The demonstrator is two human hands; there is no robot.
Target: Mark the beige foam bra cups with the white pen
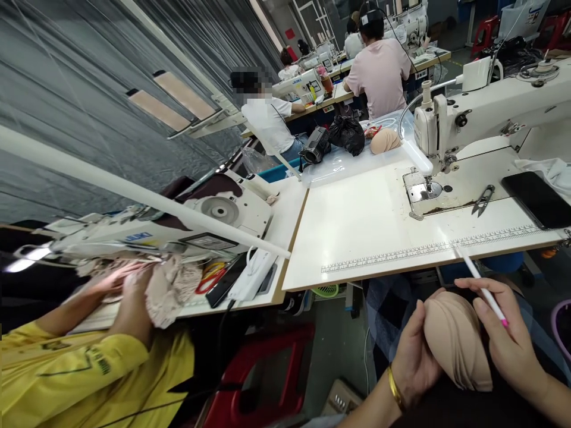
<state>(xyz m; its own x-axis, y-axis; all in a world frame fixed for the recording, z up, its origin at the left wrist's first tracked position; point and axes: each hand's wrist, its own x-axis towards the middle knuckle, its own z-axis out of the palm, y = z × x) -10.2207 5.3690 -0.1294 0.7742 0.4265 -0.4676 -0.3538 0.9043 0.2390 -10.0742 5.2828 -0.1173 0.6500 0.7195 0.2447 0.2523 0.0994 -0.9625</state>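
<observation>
You are holding a stack of beige pads [459, 345] over your lap, just off the near edge of the bench [357, 226]. Your left hand [417, 351] is cupping the stack from the left, its thumb pressing along the upper rim, and a gold bracelet [395, 389] is circling that wrist. Your right hand [511, 333] is gripping a white pen [486, 291] between its fingers, with the pink end pointing near and the other end pointing far, toward the bench edge. Those fingers are lying close against the right side of the stack; you cannot tell from here whether they are touching it.

Along the near edge of the bench, a ruler scale [428, 249] is running from left to right. Beyond it at the right, a sewing machine [482, 113] is standing, with a pair of snips [483, 200] lying nearer and a black phone [537, 199] resting to the right of them. At the far end, more beige pads [384, 141] are sitting beside a black bag [347, 134]. To your left, a co-worker in a yellow shirt [111, 380] is handling ruffled fabric [172, 288] at another machine [218, 208].
</observation>
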